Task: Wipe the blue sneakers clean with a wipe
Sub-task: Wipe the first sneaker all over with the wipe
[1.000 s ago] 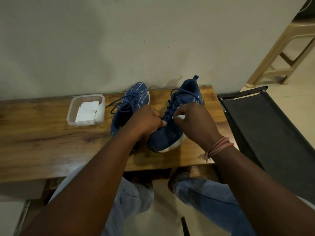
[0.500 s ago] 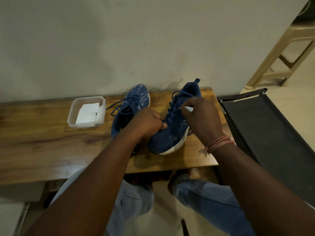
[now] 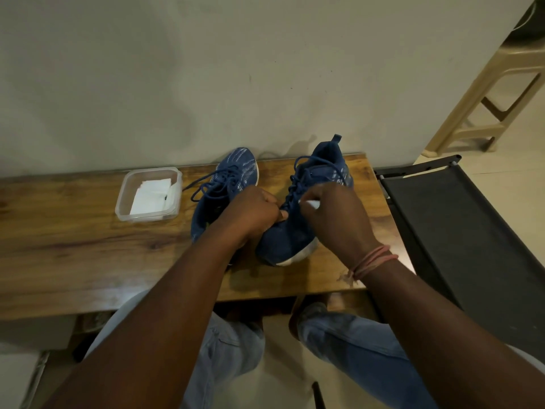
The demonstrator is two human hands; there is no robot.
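Two blue sneakers stand on the wooden bench (image 3: 73, 249). The right sneaker (image 3: 287, 240) points its white-soled toe toward me, heel against the wall. My right hand (image 3: 336, 219) presses a small white wipe (image 3: 312, 203) on its laces and tongue. My left hand (image 3: 253, 214) grips the same sneaker's left side near the laces. The left sneaker (image 3: 233, 169) lies behind my left hand with its toe toward the wall, partly hidden.
A clear plastic tub (image 3: 147, 194) holding folded white wipes sits on the bench left of the shoes. A black fabric frame (image 3: 460, 231) stands right of the bench. A beige plastic stool (image 3: 495, 93) is at the far right. The wall runs directly behind the bench.
My right hand with the wipe went up the right sneaker toward its heel, then came back down a little over the laces. My left hand has kept its hold.
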